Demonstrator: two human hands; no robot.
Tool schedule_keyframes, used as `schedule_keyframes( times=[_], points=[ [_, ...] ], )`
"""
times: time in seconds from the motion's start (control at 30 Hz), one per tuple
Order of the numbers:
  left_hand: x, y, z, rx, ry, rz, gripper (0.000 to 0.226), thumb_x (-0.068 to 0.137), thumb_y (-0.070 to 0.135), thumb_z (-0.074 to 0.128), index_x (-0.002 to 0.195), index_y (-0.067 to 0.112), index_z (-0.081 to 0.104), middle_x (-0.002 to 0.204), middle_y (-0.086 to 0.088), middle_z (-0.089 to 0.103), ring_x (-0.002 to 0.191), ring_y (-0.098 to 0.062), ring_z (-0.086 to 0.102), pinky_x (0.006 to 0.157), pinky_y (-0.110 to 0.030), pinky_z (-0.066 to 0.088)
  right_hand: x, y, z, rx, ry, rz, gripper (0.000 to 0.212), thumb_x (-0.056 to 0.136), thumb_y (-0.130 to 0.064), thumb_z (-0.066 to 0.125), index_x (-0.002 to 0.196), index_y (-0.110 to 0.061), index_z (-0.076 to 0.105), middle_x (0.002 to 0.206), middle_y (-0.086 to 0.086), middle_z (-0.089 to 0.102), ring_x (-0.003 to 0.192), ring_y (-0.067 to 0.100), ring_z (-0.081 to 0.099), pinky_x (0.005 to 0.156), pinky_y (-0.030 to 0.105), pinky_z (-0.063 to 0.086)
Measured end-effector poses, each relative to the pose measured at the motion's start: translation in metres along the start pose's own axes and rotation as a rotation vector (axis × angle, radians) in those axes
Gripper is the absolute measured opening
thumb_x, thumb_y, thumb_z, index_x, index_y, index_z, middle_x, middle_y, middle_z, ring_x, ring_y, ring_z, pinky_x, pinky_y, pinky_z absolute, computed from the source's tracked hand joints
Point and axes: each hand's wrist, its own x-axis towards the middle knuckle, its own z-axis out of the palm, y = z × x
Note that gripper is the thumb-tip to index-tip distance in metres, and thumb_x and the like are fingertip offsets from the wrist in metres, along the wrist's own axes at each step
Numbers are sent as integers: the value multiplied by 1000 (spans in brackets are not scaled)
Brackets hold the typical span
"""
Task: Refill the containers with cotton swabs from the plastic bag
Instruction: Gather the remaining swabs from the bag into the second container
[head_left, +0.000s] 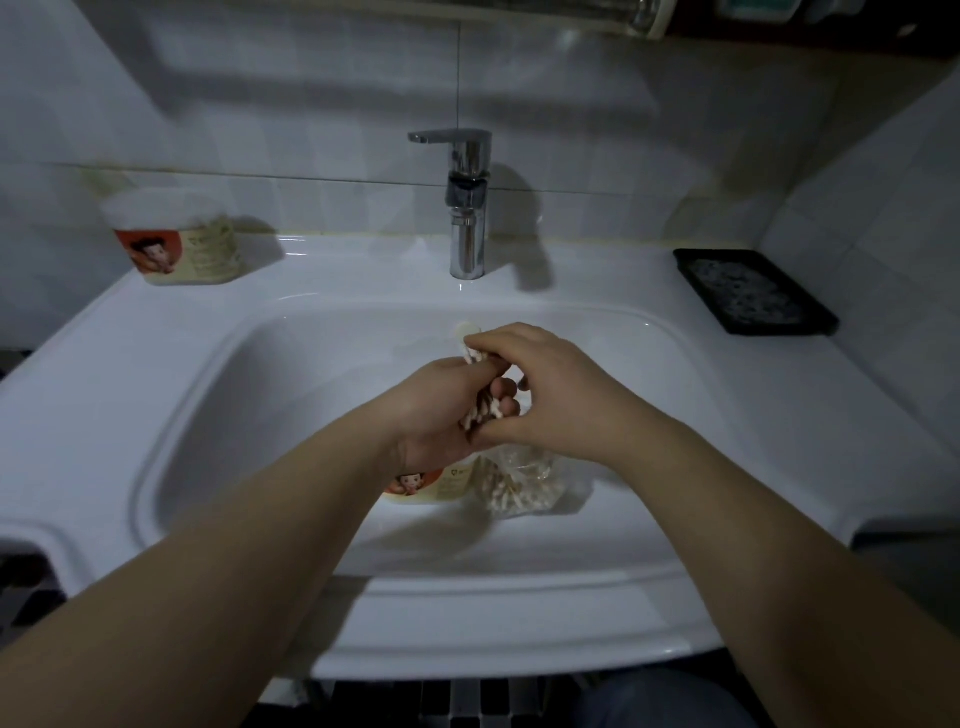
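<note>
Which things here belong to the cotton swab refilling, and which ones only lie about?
Belong to the job:
- bundle of cotton swabs, held by the left hand and right hand
- plastic bag in the sink basin
- labelled container beside the bag
- second labelled container, at back left

Lying about:
- faucet
- black tray

Mid-basin blocked: left grip (441, 415) and right grip (540, 384) bunched round cotton swabs (480, 410), above container (415, 488) and plastic bag (524, 483) on sink (249, 415) floor. Open room along basin's left side and near edge. Faucet (467, 208) standing back centre. Back-left surface taken by second container (176, 239); right surface by black tray (779, 329).
</note>
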Motion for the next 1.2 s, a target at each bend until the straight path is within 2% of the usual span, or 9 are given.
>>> schedule_keyframes(
  times=[0.2, 0.3, 0.43, 0.5, 0.6, 0.67, 0.77, 0.87, 1.2],
  points=[
    [-1, 0, 5, -17, 21, 3, 32, 109, 17, 45, 77, 12, 50, 65, -1, 51, 56, -9, 58, 54, -21, 51, 1, -2, 0, 17, -1, 25, 80, 70, -27, 90, 142, -25, 55, 128, -8, 58, 113, 7, 55, 96, 24, 48],
    [3, 0, 2, -83, 97, 26, 30, 109, 21, 44, 82, 14, 53, 61, 2, 44, 50, -9, 46, 48, -22, 38, -1, -3, -3, 84, -24, 78, 86, 73, -38, 90, 148, -29, 48, 139, -13, 53, 123, 1, 51, 98, 20, 47],
    [12, 3, -7, -93, 302, 65, 22, 105, 28, 52, 86, 20, 44, 57, 5, 26, 49, -10, 20, 46, -23, 18, -2, 5, -9, 47, 59, 181, 25, 91, -29, 73, 115, -22, 72, 101, -9, 70, 91, 4, 65, 79, 18, 51],
    [14, 2, -14, 164, 376, 121, 24, 102, 35, 55, 88, 18, 45, 57, 5, 29, 47, -11, 24, 46, -24, 19, -4, 9, -11, -91, -78, 251, 16, 93, -22, 65, 102, -24, 77, 91, -10, 72, 81, 4, 64, 71, 12, 46],
    [20, -8, -23, 1063, 551, 215, 45, 92, 53, 62, 74, 14, 48, 67, 2, 52, 62, -17, 49, 55, -29, 33, -8, 12, -8, -220, -331, 310, 25, 91, -18, 60, 105, -29, 77, 101, -12, 72, 92, 7, 66, 80, 18, 50],
    [19, -11, -22, 1210, 488, 185, 47, 86, 59, 67, 74, 17, 51, 75, 0, 60, 73, -17, 55, 61, -30, 38, -7, 12, -6, -218, -341, 316, 19, 88, -24, 64, 102, -28, 77, 100, -10, 72, 93, 11, 67, 85, 28, 56],
    [17, -12, -19, 1209, 350, 137, 34, 82, 42, 78, 82, 17, 56, 81, 1, 59, 73, -12, 52, 62, -28, 38, -7, 10, -7, -169, -347, 341, 14, 83, -37, 72, 90, -25, 76, 88, -8, 73, 84, 13, 70, 81, 33, 59],
    [15, -13, -17, 1161, 346, 170, 27, 82, 27, 76, 76, 18, 52, 75, 3, 54, 67, -12, 49, 57, -27, 35, -9, 11, -4, -228, -430, 377, 8, 82, -31, 71, 86, -26, 77, 88, -6, 74, 83, 16, 71, 80, 36, 61],
    [16, -17, -15, 1164, 294, 211, 32, 86, 26, 71, 66, 21, 47, 66, 7, 51, 62, -6, 46, 54, -20, 30, -6, 5, 12, -452, -597, 268, 22, 81, -19, 67, 99, -28, 57, 89, -2, 65, 80, 19, 63, 61, 29, 47]
  ],
)
